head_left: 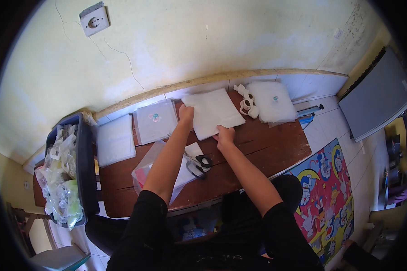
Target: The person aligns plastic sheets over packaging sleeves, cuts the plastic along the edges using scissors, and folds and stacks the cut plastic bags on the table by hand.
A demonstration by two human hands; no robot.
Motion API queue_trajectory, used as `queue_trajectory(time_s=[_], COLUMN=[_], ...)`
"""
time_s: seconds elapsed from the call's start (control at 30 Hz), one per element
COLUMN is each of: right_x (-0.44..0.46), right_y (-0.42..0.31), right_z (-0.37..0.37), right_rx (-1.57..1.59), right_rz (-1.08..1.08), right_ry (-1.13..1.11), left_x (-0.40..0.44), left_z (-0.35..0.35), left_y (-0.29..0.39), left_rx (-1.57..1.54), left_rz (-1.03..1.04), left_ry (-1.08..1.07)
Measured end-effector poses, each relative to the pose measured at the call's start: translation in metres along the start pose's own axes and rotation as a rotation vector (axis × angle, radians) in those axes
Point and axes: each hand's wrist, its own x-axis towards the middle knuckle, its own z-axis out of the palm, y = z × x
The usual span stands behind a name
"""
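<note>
A stack of white sheets point(212, 110) lies at the back middle of the brown wooden table point(239, 169). My left hand point(186, 114) grips its left edge, fingers closed. My right hand point(225, 137) pinches the near right corner, with the thumb on top. Black-handled scissors point(202, 161) rest on white and clear plastic pieces point(178, 180) between my forearms. To the left are a clear packet with a small round label point(156, 118) and a pile of plain clear sheets point(116, 141). Rolled white strips point(247, 103) sit right of the stack, beside another labelled white pile point(271, 101).
A dark bin point(87, 167) full of plastic bags point(63, 171) stands at the table's left end. The wall point(167, 40) runs behind the table. A colourful cartoon mat point(325, 194) lies on the floor at right, near a grey panel point(377, 97).
</note>
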Motion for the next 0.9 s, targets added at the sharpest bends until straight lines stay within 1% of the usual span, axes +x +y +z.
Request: queue_trajectory(time_s=[0.1, 0.17, 0.2, 0.27, 0.3, 0.37, 0.43, 0.5, 0.57, 0.6, 0.67, 0.8, 0.9], right_x=[-0.002, -0.002, -0.002, 0.001, 0.003, 0.010, 0.012, 0.013, 0.016, 0.017, 0.019, 0.020, 0.022], right_y=[-0.011, -0.021, -0.026, -0.036, -0.039, -0.038, -0.036, -0.033, -0.030, -0.030, -0.029, -0.032, -0.037], right_z=[0.001, -0.003, -0.006, -0.011, -0.014, -0.022, -0.024, -0.022, -0.022, -0.021, -0.020, -0.019, -0.019], right_rx=[-0.008, -0.027, -0.045, -0.103, -0.160, -0.190, -0.218, -0.113, -0.089, -0.061, -0.052, -0.039, -0.035], right_rz=[0.054, 0.076, 0.096, 0.125, 0.153, 0.128, 0.099, 0.081, 0.076, 0.068, 0.067, 0.067, 0.084], right_ry=[0.011, 0.005, -0.006, 0.011, 0.028, 0.023, 0.021, 0.028, 0.021, 0.020, 0.015, -0.020, -0.070], left_x=[0.017, 0.031, 0.043, 0.062, 0.061, 0.050, 0.044, 0.035, 0.018, 0.012, 0.001, -0.004, 0.004], left_z=[-0.001, -0.006, -0.010, -0.019, -0.019, -0.018, -0.017, -0.017, -0.018, -0.018, -0.018, -0.019, -0.021], left_y=[-0.006, -0.017, -0.026, -0.040, -0.036, -0.021, -0.014, -0.004, 0.006, 0.008, 0.013, 0.015, 0.010], left_rx=[0.063, 0.152, 0.151, 0.337, 0.336, 0.362, 0.408, 0.455, 0.755, 0.757, 0.854, 0.763, 0.705], left_rz=[-0.010, 0.011, 0.010, 0.158, 0.158, 0.054, 0.069, 0.085, 0.159, 0.161, 0.156, 0.167, 0.159], left_ry=[0.019, 0.099, 0.100, 0.162, 0.165, 0.182, 0.168, 0.161, 0.131, 0.135, 0.152, 0.122, 0.154])
